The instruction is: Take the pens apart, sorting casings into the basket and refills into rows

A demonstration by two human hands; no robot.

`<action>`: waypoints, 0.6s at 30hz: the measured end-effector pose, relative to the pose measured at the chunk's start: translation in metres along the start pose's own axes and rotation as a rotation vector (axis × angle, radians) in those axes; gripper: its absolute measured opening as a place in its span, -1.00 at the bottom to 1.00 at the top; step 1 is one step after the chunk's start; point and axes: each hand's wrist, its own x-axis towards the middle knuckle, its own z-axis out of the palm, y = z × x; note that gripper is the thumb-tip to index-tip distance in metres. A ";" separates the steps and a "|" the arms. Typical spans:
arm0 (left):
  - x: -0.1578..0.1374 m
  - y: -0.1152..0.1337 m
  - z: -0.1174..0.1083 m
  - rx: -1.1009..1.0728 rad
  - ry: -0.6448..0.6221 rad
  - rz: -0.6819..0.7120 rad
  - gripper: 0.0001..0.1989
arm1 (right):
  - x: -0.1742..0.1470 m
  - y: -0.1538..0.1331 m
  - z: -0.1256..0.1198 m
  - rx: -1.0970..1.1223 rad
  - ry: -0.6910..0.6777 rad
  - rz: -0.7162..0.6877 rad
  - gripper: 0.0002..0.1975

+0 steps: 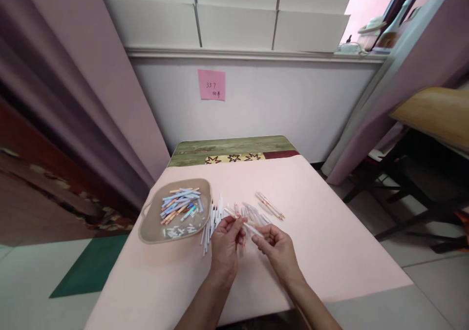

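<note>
Near the front of the table, my left hand (226, 242) pinches one end of a pale pen (253, 230), and my right hand (277, 248) grips its other end. The pen is held slantwise between my fingertips. Behind my hands lie several clear pen barrels (256, 214). Thin white sticks that look like pen refills (207, 230) spread out left of my left hand. Farther right, several pens with orange-gold tips (270, 205) lie side by side. My fingers partly cover the pen and the pieces under it.
A beige basket (146, 227) on the left holds blue and orange pen parts (181, 203) and small white pieces (179, 231). A pink cloth (330, 257) covers most of the table. A pink note (211, 85) is stuck to the wall behind. A dark chair (421, 166) stands at right.
</note>
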 end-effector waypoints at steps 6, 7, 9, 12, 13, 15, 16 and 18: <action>0.000 -0.002 0.000 0.014 0.060 0.080 -0.67 | -0.007 0.001 0.012 -0.177 0.083 -0.071 -0.69; 0.000 0.000 0.000 0.016 0.077 0.101 -0.67 | -0.009 0.002 0.014 -0.228 0.101 -0.100 -0.71; 0.002 0.005 -0.001 0.028 0.123 0.166 -0.68 | -0.011 0.005 0.014 -0.358 0.154 -0.181 -0.74; 0.006 0.019 -0.007 0.096 0.162 0.276 -0.70 | -0.014 0.009 0.011 -0.511 0.182 -0.254 -0.75; 0.007 0.025 -0.009 0.132 0.157 0.309 -0.72 | -0.014 0.009 0.011 -0.547 0.162 -0.249 -0.74; 0.009 0.038 -0.015 0.208 0.162 0.385 -0.73 | -0.011 0.007 0.012 -0.642 0.115 -0.222 -0.70; 0.009 0.043 -0.017 0.240 0.178 0.428 -0.74 | -0.008 0.005 0.015 -0.705 0.095 -0.209 -0.67; 0.007 0.052 -0.022 0.289 0.218 0.501 -0.74 | -0.002 0.000 0.024 -0.836 0.075 -0.191 -0.66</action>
